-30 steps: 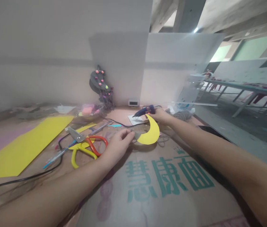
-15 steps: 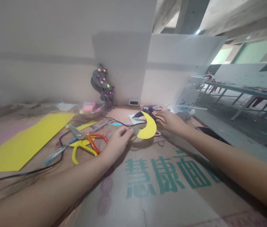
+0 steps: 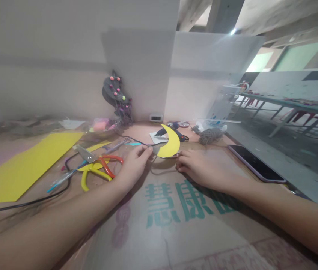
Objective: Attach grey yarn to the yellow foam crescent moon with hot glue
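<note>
My left hand (image 3: 137,160) pinches the lower tip of a yellow paper crescent (image 3: 173,141), where some grey yarn (image 3: 154,149) is wrapped on it. The crescent stands up above the cardboard-covered table, its upper tip pointing to the upper left. My right hand (image 3: 194,167) rests low, just right of the crescent, fingers curled together at the table; what they hold is hidden, though a thin object shows by the fingertips. A loose strand of grey yarn runs below the crescent. Right behind it lies a dark blue glue gun (image 3: 184,137), its nozzle over a white card (image 3: 155,138).
Scissors with red and yellow handles (image 3: 110,165) lie left, beside a pen (image 3: 63,180) and a yellow sheet (image 3: 35,165). A black cable (image 3: 20,205) crosses there. A grey yarn ball (image 3: 211,135) and a phone (image 3: 256,163) lie right. A decorated grey crescent (image 3: 113,92) leans at the back.
My right hand has come down from beside the glue gun toward the table, fingers now curled. My left hand keeps hold of the crescent. The view has shifted slightly, uncovering the phone and yarn ball.
</note>
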Motion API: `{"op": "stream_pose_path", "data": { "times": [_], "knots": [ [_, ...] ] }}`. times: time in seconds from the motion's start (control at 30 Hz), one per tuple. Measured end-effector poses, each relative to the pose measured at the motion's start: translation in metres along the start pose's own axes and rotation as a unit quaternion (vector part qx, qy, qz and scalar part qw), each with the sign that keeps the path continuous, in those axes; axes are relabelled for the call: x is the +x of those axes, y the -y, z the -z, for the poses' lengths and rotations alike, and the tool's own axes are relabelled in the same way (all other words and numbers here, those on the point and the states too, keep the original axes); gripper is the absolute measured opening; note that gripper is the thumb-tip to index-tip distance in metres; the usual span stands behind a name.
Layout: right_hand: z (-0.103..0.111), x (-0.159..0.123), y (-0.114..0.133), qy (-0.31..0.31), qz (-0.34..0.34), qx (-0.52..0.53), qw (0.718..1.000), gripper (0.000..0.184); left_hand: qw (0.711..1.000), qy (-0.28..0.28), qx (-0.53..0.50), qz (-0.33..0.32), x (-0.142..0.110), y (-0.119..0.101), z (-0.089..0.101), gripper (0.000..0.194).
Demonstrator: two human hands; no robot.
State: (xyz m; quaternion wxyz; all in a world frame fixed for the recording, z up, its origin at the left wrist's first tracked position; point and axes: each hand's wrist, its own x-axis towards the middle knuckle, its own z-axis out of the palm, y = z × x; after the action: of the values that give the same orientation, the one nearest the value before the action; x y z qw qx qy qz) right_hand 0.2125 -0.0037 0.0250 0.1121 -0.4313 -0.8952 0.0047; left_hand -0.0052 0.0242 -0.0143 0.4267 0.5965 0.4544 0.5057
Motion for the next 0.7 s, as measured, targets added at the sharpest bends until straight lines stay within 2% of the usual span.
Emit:
{"op": "stream_pose_path", "data": {
  "times": [0.1,0.27,0.4,0.57,0.7],
  "knots": [
    [0.008,-0.007,0.012,-0.001,0.026,0.089,0.996,0.013,1.0,0.005,0.008,-0.004,0.0,0.0,0.001,0.029],
    [0.038,-0.02,0.027,-0.049,0.025,0.196,0.979,0.011,0.999,0.017,0.05,-0.009,0.0,-0.001,0.0,0.029],
    [0.048,-0.021,0.016,-0.12,0.013,0.247,0.962,0.011,0.994,0.048,0.098,-0.016,-0.003,-0.003,-0.002,0.025],
    [0.06,-0.017,-0.002,-0.228,-0.061,0.277,0.931,0.013,0.987,0.088,0.129,-0.036,-0.007,-0.006,-0.003,0.023],
    [0.069,-0.012,-0.013,-0.284,-0.11,0.279,0.911,0.009,0.984,0.109,0.137,-0.026,-0.008,-0.006,-0.004,0.023]
  ]
}}
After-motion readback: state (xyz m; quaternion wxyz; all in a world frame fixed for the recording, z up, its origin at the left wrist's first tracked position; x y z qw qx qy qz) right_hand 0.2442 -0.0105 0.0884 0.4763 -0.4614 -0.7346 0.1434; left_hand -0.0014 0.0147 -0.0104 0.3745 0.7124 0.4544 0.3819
